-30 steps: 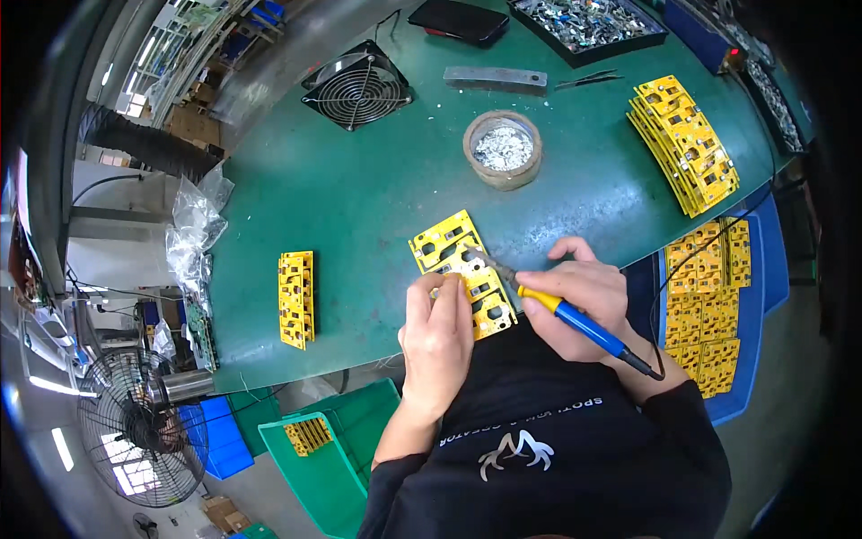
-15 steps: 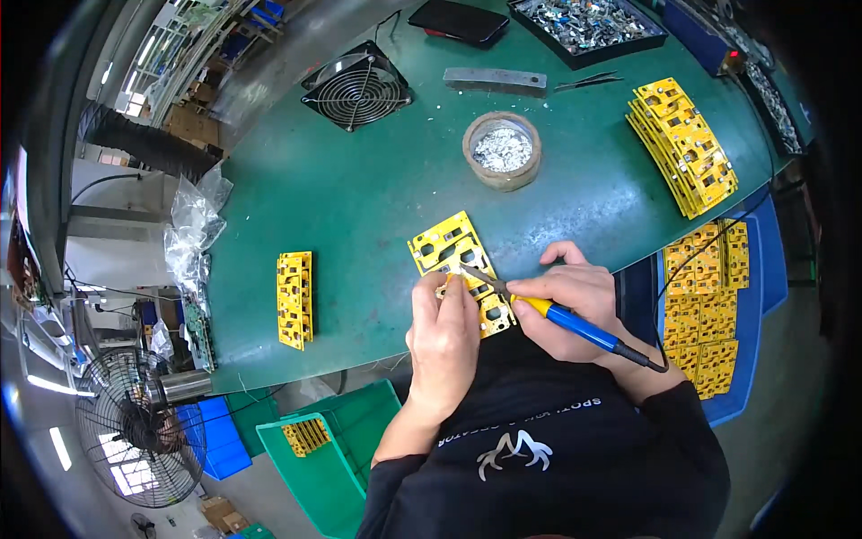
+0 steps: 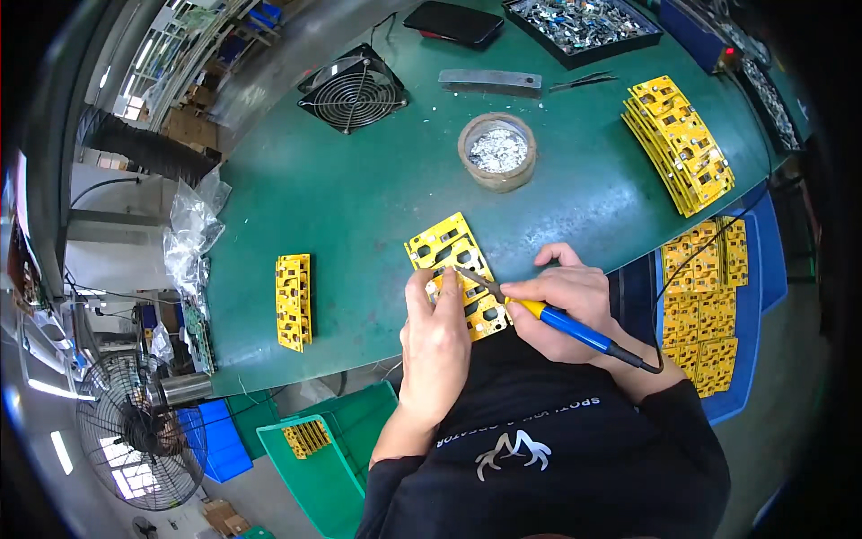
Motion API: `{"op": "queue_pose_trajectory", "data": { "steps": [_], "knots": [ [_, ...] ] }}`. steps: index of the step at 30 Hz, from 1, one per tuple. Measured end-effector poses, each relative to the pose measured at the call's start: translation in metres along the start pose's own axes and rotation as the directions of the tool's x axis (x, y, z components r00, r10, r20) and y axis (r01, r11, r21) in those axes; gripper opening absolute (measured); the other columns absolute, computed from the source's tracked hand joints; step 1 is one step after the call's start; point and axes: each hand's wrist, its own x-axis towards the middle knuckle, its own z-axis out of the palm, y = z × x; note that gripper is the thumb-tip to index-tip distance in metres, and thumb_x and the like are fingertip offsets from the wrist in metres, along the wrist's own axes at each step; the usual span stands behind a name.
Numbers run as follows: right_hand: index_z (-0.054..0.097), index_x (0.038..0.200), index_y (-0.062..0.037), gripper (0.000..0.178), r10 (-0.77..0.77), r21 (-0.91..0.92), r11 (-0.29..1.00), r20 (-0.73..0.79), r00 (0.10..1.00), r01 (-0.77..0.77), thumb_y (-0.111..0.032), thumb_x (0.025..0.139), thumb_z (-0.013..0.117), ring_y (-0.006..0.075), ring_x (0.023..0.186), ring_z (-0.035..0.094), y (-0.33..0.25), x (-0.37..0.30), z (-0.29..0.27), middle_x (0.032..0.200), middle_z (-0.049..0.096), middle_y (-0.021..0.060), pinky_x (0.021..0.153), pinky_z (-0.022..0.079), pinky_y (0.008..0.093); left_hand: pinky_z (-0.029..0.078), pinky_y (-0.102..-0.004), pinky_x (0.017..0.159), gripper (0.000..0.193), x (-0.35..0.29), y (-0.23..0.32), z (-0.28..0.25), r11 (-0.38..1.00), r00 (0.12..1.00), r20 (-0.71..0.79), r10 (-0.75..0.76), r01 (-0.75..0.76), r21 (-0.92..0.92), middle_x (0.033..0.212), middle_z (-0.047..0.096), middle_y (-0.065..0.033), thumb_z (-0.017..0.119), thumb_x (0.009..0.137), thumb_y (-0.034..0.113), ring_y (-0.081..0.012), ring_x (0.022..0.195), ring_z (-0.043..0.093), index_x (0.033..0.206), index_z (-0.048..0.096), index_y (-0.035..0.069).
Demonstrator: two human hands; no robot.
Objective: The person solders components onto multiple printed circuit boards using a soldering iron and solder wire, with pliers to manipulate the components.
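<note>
A yellow circuit board (image 3: 444,235) with dark cut-outs lies slanted on the green table in front of me. My left hand (image 3: 435,337) holds it at its left side, thumb and forefinger closing on the board near its middle. Any small part between those fingertips is too small to make out. My right hand (image 3: 566,310) grips a soldering iron (image 3: 575,328) with a blue and yellow handle. The iron's dark tip reaches the board right beside my left thumb. A cable runs from the handle's end toward the right.
A round pot of silvery bits (image 3: 498,151) stands beyond the board. Stacked yellow boards (image 3: 680,144) lie right, another small stack (image 3: 294,302) left. A square fan (image 3: 355,94), a metal bar (image 3: 490,82), tweezers (image 3: 582,82) and a parts tray (image 3: 588,61) are farther back. A blue bin (image 3: 763,260) stands right.
The whole view has shifted slightly. My left thumb and forefinger look a little farther apart on the board. The soldering iron stays in my right hand with its tip at the board.
</note>
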Motion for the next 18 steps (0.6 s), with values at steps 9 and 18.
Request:
{"op": "queue_pose_trajectory", "data": {
  "steps": [9, 18],
  "knots": [
    [0.078, 0.095, -0.0053, 0.024, -0.048, -0.035, 0.998, -0.006, 0.999, 0.048, -0.001, 0.072, 0.083, 0.0210, 0.059, 0.069, -0.002, -0.002, 0.000, 0.071, 0.073, 0.0064, 0.081, 0.053, 0.0410, 0.061, -0.0480, 0.066, 0.036, -0.007, -0.002, 0.000, 0.999, 0.997, 0.077, -0.010, 0.006, 0.047, 0.124, 0.060, -0.0190, 0.066, 0.099, 0.002, -0.0390, 0.087, 0.073, 0.134, 0.063, 0.000],
    [0.077, 0.092, -0.0014, 0.017, -0.042, -0.013, 0.999, -0.066, 0.997, 0.042, 0.001, 0.075, 0.076, 0.0199, 0.054, 0.066, -0.001, -0.001, -0.003, 0.063, 0.068, 0.0061, 0.084, 0.053, 0.0432, 0.061, -0.0476, 0.068, 0.046, -0.012, -0.005, 0.006, 0.995, 0.999, 0.045, 0.023, -0.027, 0.093, 0.129, 0.058, -0.0202, 0.066, 0.096, -0.001, -0.0393, 0.093, 0.073, 0.141, 0.059, 0.002]
  ]
}}
